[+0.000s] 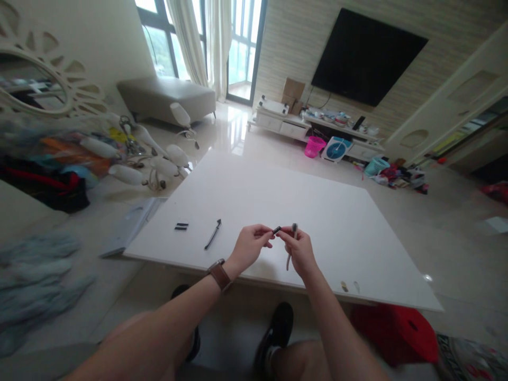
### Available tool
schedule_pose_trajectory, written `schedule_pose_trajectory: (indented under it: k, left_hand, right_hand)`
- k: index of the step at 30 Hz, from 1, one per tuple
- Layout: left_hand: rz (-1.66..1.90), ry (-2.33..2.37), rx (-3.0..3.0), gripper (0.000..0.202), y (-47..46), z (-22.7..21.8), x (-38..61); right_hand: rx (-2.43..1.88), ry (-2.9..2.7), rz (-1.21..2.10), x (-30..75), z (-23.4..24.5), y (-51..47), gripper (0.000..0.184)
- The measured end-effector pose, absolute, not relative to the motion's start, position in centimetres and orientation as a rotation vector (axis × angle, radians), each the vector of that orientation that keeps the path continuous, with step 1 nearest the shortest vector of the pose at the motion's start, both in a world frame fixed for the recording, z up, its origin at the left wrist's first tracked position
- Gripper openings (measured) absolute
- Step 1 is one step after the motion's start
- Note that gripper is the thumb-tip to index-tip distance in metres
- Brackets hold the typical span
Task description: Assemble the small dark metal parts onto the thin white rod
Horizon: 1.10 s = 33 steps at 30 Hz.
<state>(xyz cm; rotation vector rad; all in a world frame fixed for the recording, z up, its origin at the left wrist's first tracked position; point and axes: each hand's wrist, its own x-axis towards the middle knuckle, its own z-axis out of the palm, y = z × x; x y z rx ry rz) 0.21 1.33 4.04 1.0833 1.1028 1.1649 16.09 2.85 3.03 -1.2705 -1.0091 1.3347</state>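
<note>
Over the near edge of a white table (pixel 317 222), my left hand (pixel 250 247) pinches a small black part (pixel 277 230) between thumb and fingers. My right hand (pixel 299 248) touches the same part with its fingertips and holds a thin grey tool (pixel 294 228) whose light handle hangs down below the palm. A brown watch sits on my left wrist. On the table to the left lie a slim black tool (pixel 213 234) and a small black block (pixel 181 226), both untouched.
A red stool (pixel 397 333) stands under the table's right corner. Clutter and white lamp shades (pixel 130 159) lie on the floor at left, next to a grey bench (pixel 166 98). A TV cabinet, a pink basket (pixel 314 146) and a fan stand at the far wall.
</note>
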Motion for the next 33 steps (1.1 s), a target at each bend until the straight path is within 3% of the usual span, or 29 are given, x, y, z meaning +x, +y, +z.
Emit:
schedule_pose_trajectory:
  k: [16,27,33]
  left_hand:
    - [1.135,1.182,1.145,0.018,0.8,2.6,0.7]
    - [0.806,1.498,2.052,0.036,-2.7,4.7,-2.0]
    - [0.714,1.385,2.223,0.032,-5.7,7.9,-5.6]
  right_hand:
    - [-1.316,-1.084,1.204,15.1,1.2,3.1,0.045]
    - [-1.361,-1.119,0.822,13.5,-2.4,2.8,0.045]
    - [-1.410,-1.131,0.800,12.7,-3.3,2.6,0.049]
